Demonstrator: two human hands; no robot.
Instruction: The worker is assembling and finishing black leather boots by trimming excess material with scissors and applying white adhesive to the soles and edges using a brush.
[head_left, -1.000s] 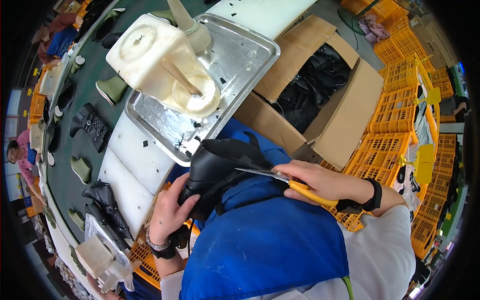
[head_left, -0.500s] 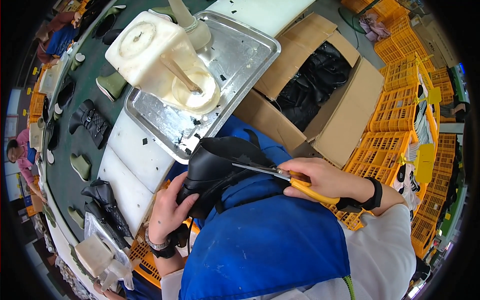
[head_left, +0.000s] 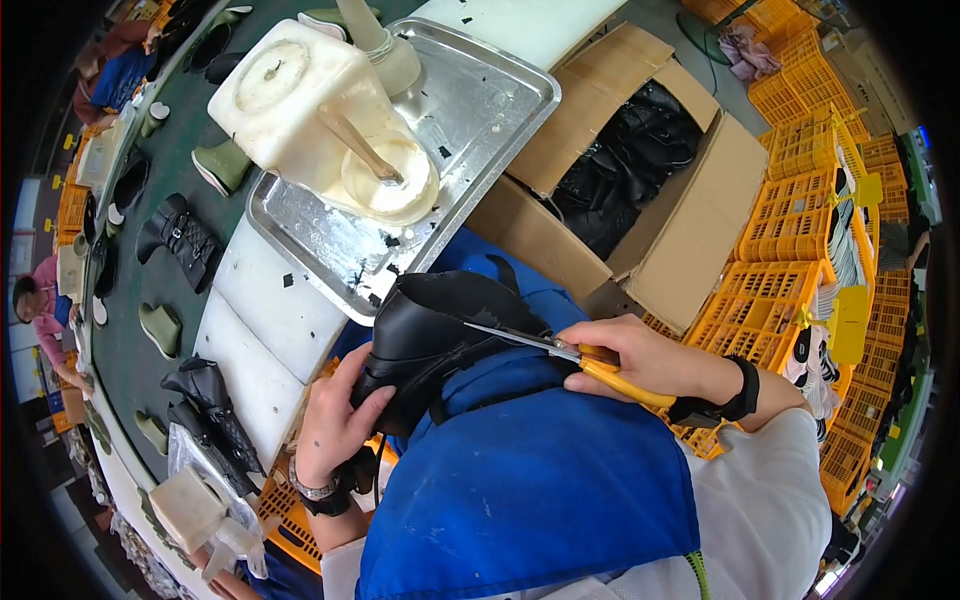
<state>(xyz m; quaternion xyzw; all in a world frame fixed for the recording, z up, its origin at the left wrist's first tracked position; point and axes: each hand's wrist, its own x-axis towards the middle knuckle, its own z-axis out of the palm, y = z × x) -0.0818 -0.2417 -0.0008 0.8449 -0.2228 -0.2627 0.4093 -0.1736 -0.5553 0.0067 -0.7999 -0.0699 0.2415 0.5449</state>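
Gripping scissors (head_left: 560,352), right hand (head_left: 640,358) (closed) trims black boot (head_left: 440,335).

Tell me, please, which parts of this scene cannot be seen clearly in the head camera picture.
- Scissors: the yellow handles are mostly hidden inside the right hand.
- Black boot upper: its lower part is hidden behind the blue apron and the left hand.
- Cardboard box: the black pieces inside are too dark to tell apart.
- Yellow crates: their contents are too small and bent by the fisheye rim.
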